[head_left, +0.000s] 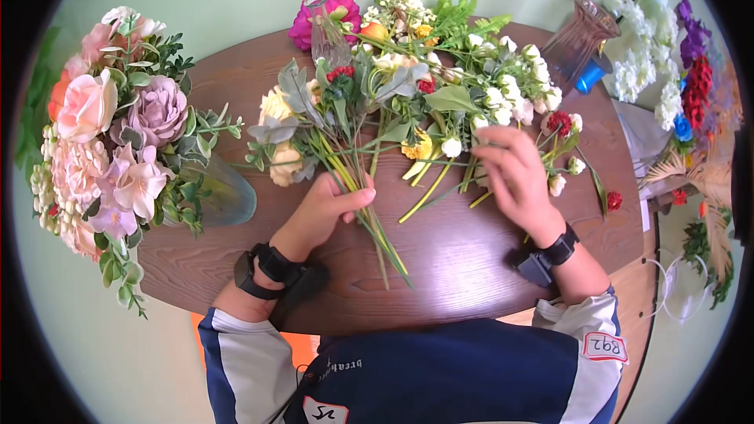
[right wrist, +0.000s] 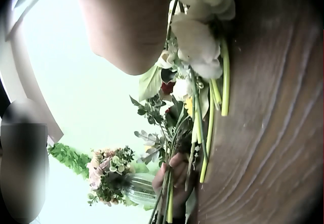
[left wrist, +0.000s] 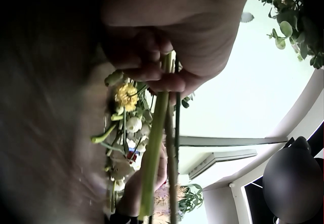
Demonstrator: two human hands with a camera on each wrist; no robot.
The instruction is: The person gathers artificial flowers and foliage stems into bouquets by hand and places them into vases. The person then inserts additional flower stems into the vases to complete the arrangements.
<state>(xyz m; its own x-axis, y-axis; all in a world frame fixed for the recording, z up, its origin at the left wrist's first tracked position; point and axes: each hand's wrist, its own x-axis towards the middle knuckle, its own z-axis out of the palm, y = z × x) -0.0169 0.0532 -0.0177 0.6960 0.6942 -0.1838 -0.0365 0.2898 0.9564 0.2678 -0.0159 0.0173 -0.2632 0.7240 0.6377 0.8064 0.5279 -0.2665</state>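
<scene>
In the head view my left hand [head_left: 323, 208] grips a bundle of stems [head_left: 377, 239] whose cream flowers [head_left: 276, 106], grey-green leaves and a small red flower spread above it. The left wrist view has the same hand [left wrist: 167, 47] with its fingers curled round the green stems [left wrist: 156, 153]. My right hand [head_left: 514, 180] is over the right-hand pile beside white roses [head_left: 495, 98], fingers partly bent; whether it touches a stem is unclear. Part of that hand [right wrist: 126, 21] fills the top of the right wrist view, its fingertips hidden, near large white petals [right wrist: 197, 44].
A vase of pink and mauve flowers [head_left: 137, 122] stands at the left. Along the back are a clear glass vase [head_left: 330, 43], a magenta flower [head_left: 345, 9] and green fern. At the back right is a brownish glass vase [head_left: 580, 39] by a blue object [head_left: 589, 77].
</scene>
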